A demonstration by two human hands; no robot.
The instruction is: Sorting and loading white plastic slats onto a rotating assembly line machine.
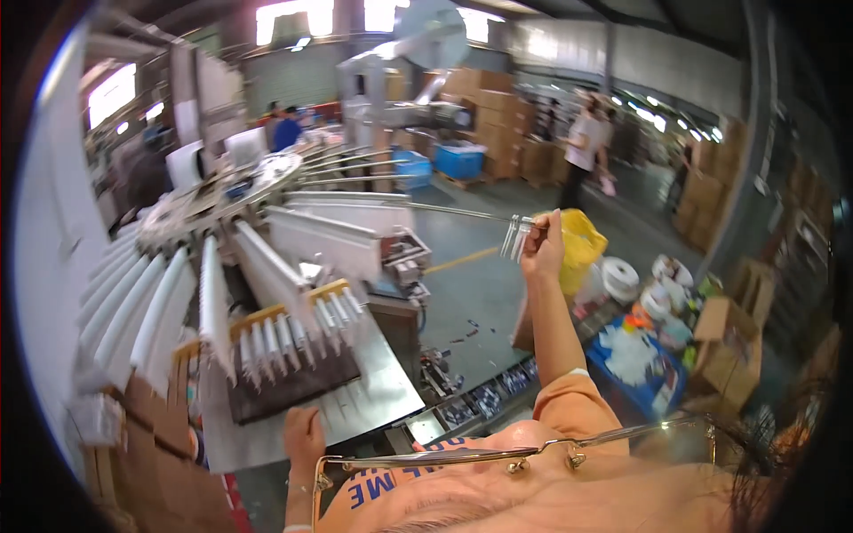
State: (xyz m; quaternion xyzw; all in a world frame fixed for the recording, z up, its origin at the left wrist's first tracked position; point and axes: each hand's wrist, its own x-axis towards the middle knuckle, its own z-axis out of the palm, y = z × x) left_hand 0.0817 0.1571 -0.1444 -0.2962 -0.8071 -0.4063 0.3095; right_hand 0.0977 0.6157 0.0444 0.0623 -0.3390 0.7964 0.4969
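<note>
My right hand (544, 247) is raised at the far end of a long thin metal rod (453, 210), its fingers closed in a pinch. Several thin whitish strips (513, 236) hang at the rod's tip, against my fingers. The rod reaches out from a round rotary machine (213, 200) with white bags or sheets (324, 238) hung from its other rods. Down by the near edge of a metal table (391, 400), my left hand (305, 433) is curled into a loose fist; whether it holds anything is hidden. Beyond it lies a dark block with a row of white tapered pieces (283, 342).
A yellow bag (582, 244) stands just beyond my right hand. Right of my arm are a blue crate (635, 364) of scraps, white rolls (619, 278) and an open cardboard box (730, 351). A person in a white top (584, 142) walks in the background near stacked cartons (498, 124).
</note>
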